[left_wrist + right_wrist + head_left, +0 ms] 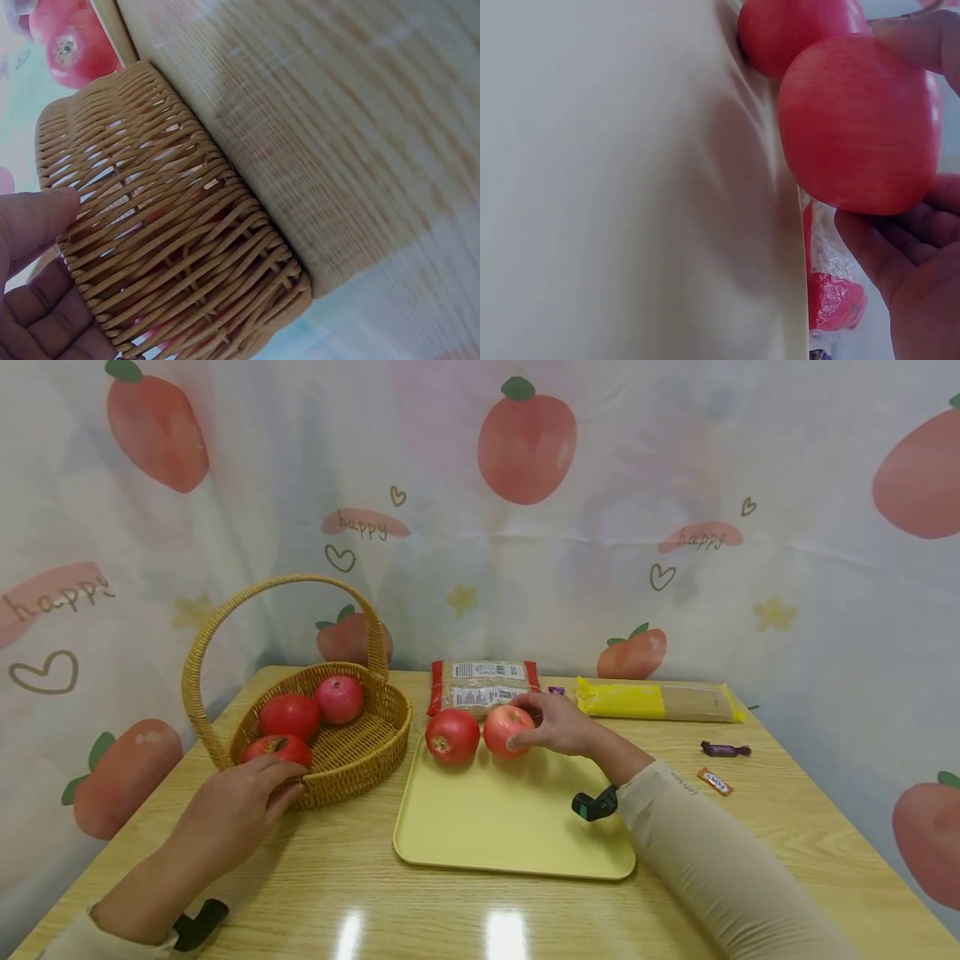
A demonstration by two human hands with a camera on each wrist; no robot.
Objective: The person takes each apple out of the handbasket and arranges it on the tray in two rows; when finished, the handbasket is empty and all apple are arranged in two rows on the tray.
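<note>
Right hand grips an apple on the yellow tray.
Its fingers curl round the fruit (beside a tomato); the left hand, fingers relaxed, rests against the wicker basket.

"happy" on curtain (thrice)

We see a pinkish-red apple beside a deeper red tomato on the pale yellow tray, and golden-tan weave on the wicker basket. The table shows light wood grain. Behind, the white curtain carries red peaches, hearts and "happy" lettering.
</note>
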